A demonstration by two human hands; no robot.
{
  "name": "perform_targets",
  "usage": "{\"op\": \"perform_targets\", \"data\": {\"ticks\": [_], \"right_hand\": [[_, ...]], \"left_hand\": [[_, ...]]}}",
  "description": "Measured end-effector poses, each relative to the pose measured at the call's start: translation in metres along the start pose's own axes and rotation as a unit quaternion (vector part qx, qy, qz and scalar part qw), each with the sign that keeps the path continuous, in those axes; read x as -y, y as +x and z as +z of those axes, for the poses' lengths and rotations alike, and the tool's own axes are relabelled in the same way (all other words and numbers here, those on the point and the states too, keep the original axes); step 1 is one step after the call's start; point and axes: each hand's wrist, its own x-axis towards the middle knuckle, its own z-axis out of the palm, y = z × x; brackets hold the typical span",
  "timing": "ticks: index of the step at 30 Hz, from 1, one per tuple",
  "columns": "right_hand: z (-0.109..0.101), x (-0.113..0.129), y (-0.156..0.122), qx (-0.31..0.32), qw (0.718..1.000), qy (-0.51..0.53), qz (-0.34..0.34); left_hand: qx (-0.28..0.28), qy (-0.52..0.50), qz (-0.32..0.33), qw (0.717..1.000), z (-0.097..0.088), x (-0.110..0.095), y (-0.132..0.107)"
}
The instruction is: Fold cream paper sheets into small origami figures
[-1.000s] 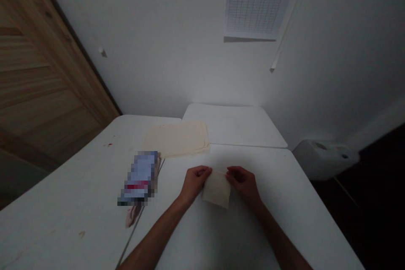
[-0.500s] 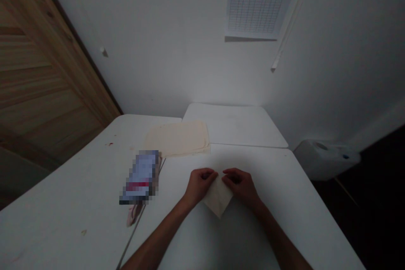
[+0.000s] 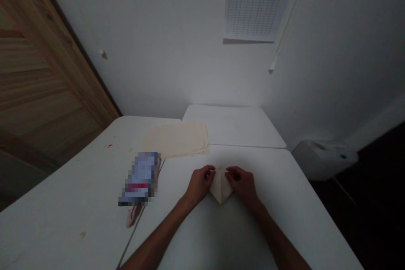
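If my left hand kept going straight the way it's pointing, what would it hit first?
The folded cream cloth, which the left hand pinches at its top edge. Just beyond that sits the right hand, probably next, though depth is unclear.

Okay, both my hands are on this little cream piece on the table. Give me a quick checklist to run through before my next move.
1. Left hand on the cream piece: ok, fingers pinch its upper left edge.
2. Right hand on it: ok, pinching the upper right edge.
3. Piece down on the table: ok, it appears to lie there, with its point toward the near side.
4. Edges lined up evenly: cannot tell, the light is dim and fingers cover the top.
5. Cream stack apart from the hands: ok, it lies farther back.
6. Blurred packet out of the way: ok, off to the left.
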Motion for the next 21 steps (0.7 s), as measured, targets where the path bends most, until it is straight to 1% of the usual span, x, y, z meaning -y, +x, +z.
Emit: {"op": "perform_targets", "data": {"ticks": [2, 5, 7, 9, 12, 15, 21], "right_hand": [[-0.001, 0.000, 0.001, 0.003, 0.995, -0.088, -0.055], [-0.004, 0.003, 0.004, 0.030, 0.978, -0.167, -0.124], [-0.007, 0.005, 0.006, 0.063, 0.967, -0.195, -0.151], [-0.011, 0.006, 0.008, 0.090, 0.957, -0.218, -0.169], [-0.016, 0.008, 0.010, 0.117, 0.943, -0.248, -0.191], [-0.018, 0.009, 0.012, 0.136, 0.929, -0.273, -0.209], [-0.018, 0.009, 0.012, 0.150, 0.917, -0.300, -0.217]], "left_hand": [[0.012, 0.100, 0.028, 0.994, 0.000, -0.002, 0.002], [0.025, 0.238, 0.069, 0.968, -0.001, -0.005, 0.001], [0.034, 0.298, 0.093, 0.949, -0.001, -0.005, 0.000], [0.038, 0.336, 0.118, 0.934, -0.002, -0.005, -0.001], [0.041, 0.355, 0.171, 0.918, -0.003, -0.004, 0.000], [0.049, 0.348, 0.210, 0.912, -0.003, -0.003, 0.002], [0.059, 0.328, 0.220, 0.917, -0.005, -0.008, -0.003]]}}
